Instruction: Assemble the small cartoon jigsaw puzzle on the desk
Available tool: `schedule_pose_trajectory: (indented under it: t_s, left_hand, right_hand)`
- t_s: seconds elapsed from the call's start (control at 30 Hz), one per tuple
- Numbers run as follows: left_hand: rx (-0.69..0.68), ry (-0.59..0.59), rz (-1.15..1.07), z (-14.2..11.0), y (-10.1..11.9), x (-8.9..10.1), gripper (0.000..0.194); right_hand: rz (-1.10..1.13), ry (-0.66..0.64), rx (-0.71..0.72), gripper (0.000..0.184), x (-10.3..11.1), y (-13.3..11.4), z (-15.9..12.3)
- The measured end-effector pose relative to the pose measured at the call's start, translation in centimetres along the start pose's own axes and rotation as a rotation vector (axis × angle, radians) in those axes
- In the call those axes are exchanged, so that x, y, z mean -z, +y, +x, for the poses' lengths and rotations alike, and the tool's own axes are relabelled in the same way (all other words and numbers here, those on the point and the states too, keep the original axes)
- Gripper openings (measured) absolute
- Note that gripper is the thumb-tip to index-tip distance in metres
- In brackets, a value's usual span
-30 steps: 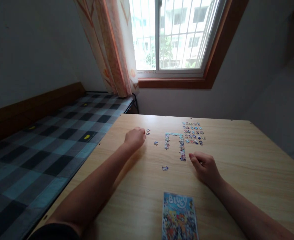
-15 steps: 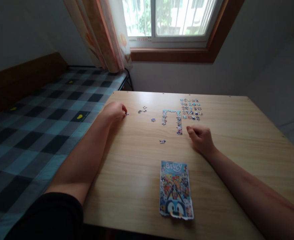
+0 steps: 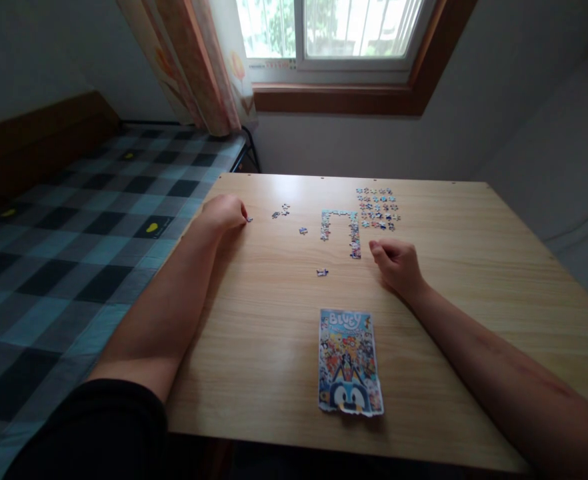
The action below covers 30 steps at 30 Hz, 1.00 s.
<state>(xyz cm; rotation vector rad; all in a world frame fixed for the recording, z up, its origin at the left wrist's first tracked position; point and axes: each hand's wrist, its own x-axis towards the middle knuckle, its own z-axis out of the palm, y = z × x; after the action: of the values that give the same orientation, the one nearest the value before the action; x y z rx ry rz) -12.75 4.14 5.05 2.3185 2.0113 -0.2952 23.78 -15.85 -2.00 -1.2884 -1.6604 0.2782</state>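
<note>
My left hand [image 3: 224, 212] lies curled on the wooden table [image 3: 449, 320] at its left edge, fingertips pinched on a small puzzle piece [image 3: 249, 219]. My right hand [image 3: 397, 263] rests as a loose fist just right of a joined strip of puzzle pieces [image 3: 343, 227] shaped like an upside-down U. A group of several loose pieces [image 3: 377, 208] lies behind that strip. Single pieces sit at the table's middle [image 3: 322, 272] and further left [image 3: 303, 231], with two more [image 3: 281, 211] near my left hand.
A colourful puzzle picture card [image 3: 349, 360] lies near the table's front edge. A bed with a checked cover [image 3: 74, 233] stands against the table's left side. A window [image 3: 324, 30] and a curtain [image 3: 194, 60] are behind.
The camera has tilted down. My left hand drew back to the left, away from the two small pieces, with one piece at its fingertips. My right hand stayed put.
</note>
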Motion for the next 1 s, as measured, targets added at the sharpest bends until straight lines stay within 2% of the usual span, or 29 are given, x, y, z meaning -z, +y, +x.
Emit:
schedule_pose_trajectory:
  t_s: [0.43,0.63,0.77,1.0]
  left_hand:
    - [0.023,0.023,0.007,0.2,0.0,-0.1,0.033]
    - [0.039,0.072,-0.036,0.1,-0.2,-0.2,0.034]
    - [0.033,0.098,-0.046,0.0,-0.3,-0.1,0.026]
    - [-0.014,0.24,-0.181,-1.4,0.6,1.8,0.02]
  right_hand:
    - [0.012,-0.002,-0.004,0.051,0.1,-0.1,0.0]
    - [0.005,-0.003,-0.001,0.05,0.1,-0.1,0.1]
    - [-0.004,-0.003,0.0,0.05,0.1,-0.2,0.1]
    - [0.005,0.0,-0.009,0.051,0.0,-0.1,0.1]
